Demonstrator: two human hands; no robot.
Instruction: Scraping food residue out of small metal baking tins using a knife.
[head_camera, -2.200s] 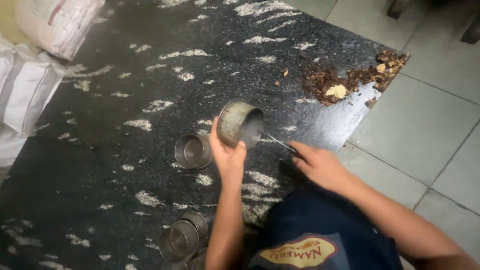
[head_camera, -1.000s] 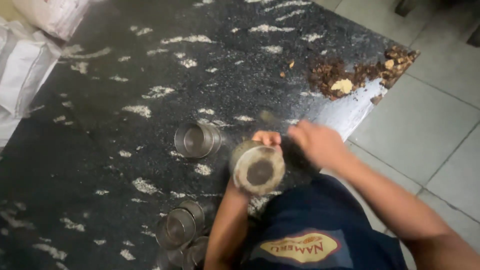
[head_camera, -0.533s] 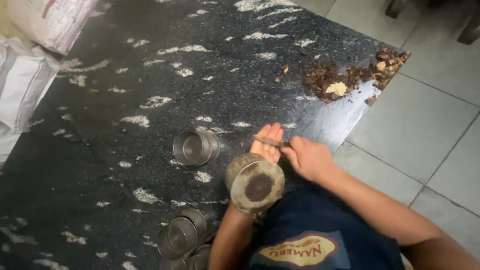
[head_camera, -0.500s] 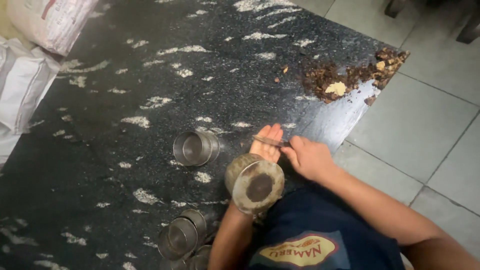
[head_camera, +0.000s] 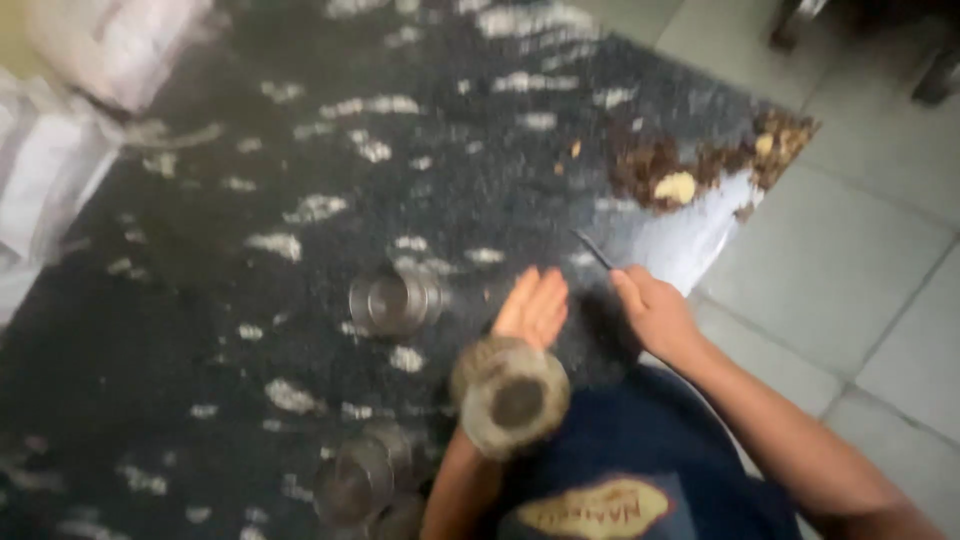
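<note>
The view is motion-blurred. My left hand (head_camera: 533, 305) is wrapped around a round metal tin (head_camera: 512, 398) held above the dark speckled floor, one round end turned up toward me. My right hand (head_camera: 655, 318) is just right of it, apart from the tin, gripping a thin dark tool (head_camera: 593, 249) that points up and to the left. My dark blue shirt fills the bottom of the view.
Another metal tin (head_camera: 396, 299) lies on the dark speckled floor (head_camera: 250, 330) left of my hands. More tins (head_camera: 357, 480) sit near my left elbow. A brown debris pile (head_camera: 690, 172) is at the slab's far right edge. White sacks (head_camera: 60, 150) lie upper left; grey tiles (head_camera: 850, 270) right.
I have lowered the tin toward me and turned its end up. My right hand has drawn the tool out and moved right, away from the tin.
</note>
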